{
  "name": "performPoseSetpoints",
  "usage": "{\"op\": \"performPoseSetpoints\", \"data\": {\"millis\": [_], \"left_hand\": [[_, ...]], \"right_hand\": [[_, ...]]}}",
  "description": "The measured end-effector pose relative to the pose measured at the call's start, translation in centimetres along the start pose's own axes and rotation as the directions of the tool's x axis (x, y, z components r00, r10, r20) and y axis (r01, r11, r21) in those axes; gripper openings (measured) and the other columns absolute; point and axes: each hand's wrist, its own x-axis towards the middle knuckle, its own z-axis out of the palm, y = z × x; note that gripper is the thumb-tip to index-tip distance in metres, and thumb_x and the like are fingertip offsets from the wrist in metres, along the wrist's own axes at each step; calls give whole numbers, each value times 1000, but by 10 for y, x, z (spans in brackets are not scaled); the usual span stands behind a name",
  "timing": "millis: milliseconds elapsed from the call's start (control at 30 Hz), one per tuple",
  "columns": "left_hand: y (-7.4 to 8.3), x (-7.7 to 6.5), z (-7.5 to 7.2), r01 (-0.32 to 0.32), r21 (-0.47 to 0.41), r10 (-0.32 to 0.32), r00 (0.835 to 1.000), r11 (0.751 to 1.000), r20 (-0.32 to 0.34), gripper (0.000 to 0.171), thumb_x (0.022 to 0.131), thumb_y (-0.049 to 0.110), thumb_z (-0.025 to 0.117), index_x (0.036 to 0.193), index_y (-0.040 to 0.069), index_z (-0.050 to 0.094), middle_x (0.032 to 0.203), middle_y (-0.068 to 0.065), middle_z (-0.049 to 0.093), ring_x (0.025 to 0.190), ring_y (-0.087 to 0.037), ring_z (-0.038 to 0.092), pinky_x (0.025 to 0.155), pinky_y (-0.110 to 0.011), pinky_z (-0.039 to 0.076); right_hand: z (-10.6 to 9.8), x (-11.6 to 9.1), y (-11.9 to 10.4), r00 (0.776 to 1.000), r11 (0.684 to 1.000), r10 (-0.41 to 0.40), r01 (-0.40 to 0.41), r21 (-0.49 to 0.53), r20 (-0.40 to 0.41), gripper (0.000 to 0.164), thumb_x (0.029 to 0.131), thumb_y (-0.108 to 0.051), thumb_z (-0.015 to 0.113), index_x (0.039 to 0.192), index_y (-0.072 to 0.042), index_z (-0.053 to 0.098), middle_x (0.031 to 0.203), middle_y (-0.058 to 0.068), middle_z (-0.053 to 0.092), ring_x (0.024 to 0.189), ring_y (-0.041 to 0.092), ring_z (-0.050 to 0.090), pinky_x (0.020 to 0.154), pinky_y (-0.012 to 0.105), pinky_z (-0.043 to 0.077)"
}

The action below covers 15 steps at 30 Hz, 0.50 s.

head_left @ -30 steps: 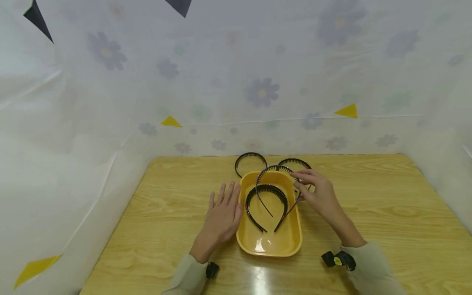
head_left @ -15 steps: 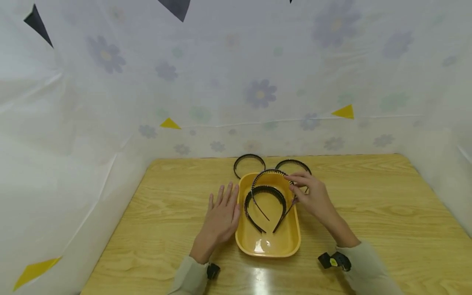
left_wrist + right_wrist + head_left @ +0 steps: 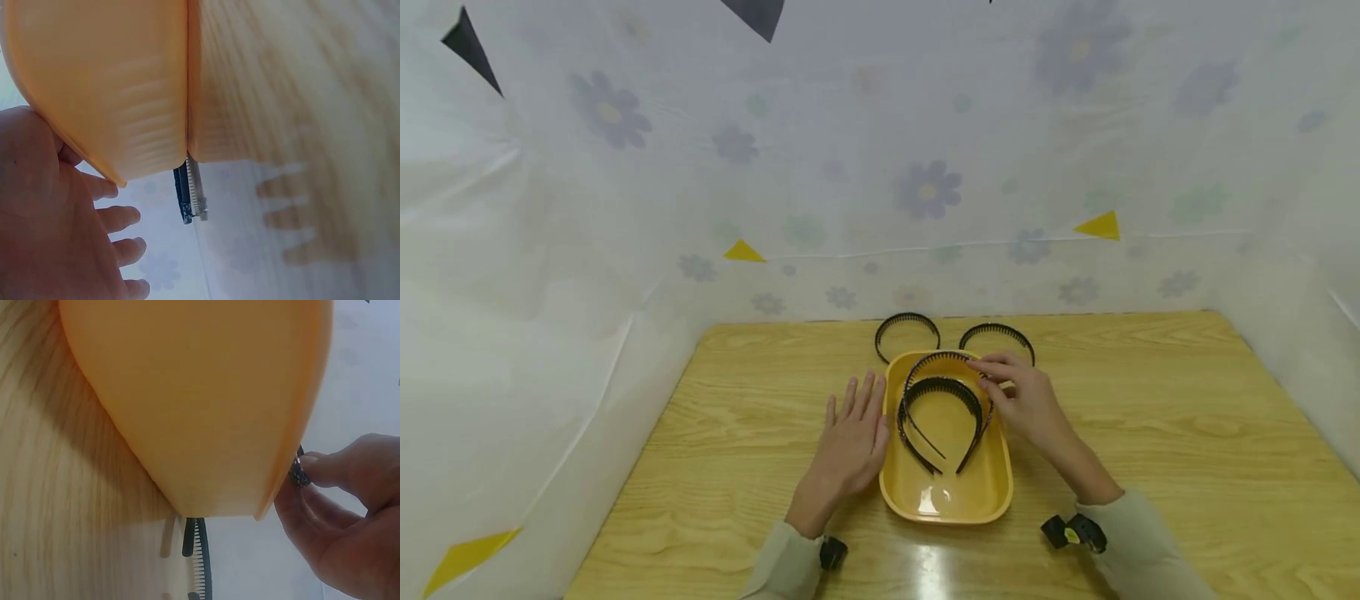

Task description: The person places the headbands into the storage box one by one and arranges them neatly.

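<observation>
A yellow plastic tray [image 3: 946, 507] stands on the wooden table, with dark toothed headbands [image 3: 942, 384] lying inside it. Between thumb and fingers my right hand [image 3: 1026, 404] pinches the side of another dark headband [image 3: 912, 372], whose arch hangs over the tray and overlaps those inside. The right wrist view has the right hand [image 3: 350, 506] at the tray's rim, the headband's glittery band [image 3: 299, 474] between thumb and finger. My left hand [image 3: 847, 442] lies with straight, spread fingers along the tray's left side; in the left wrist view its fingers reach past the rim.
Behind the tray, two more black headbands rest on the table: one at the back left [image 3: 907, 317], the other at the back right [image 3: 997, 328]. A white flowered sheet [image 3: 850, 167] hangs behind the table [image 3: 1165, 433] and at its sides.
My right hand has moved left and slightly toward me, bringing its headband from the tray's right rim to over the headbands inside. The left hand has stayed by the tray.
</observation>
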Motion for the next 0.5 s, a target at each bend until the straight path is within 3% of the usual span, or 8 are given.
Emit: {"op": "performPoseSetpoints", "data": {"millis": [267, 500], "left_hand": [[2, -1, 0, 3, -6, -3, 1000, 1000, 2, 58, 112, 31, 27, 166, 11, 17, 171, -8, 12, 156, -34, 8, 122, -63, 10], [4, 1, 1, 2, -14, -2, 1000, 1000, 12, 58, 113, 33, 25, 166, 11, 17, 171, -7, 11, 157, -30, 4, 122, -61, 8]], "right_hand": [[3, -1, -3, 1000, 1000, 5, -5, -20, -1, 31, 89, 12, 72, 118, 1, 76, 115, 17, 69, 90, 29, 69, 65, 30, 61], [3, -2, -5, 1000, 997, -6, 8, -78, 20, 31, 89, 8, 75, 119, -2, 77, 113, 14, 71, 79, 19, 68, 63, 29, 57]]}}
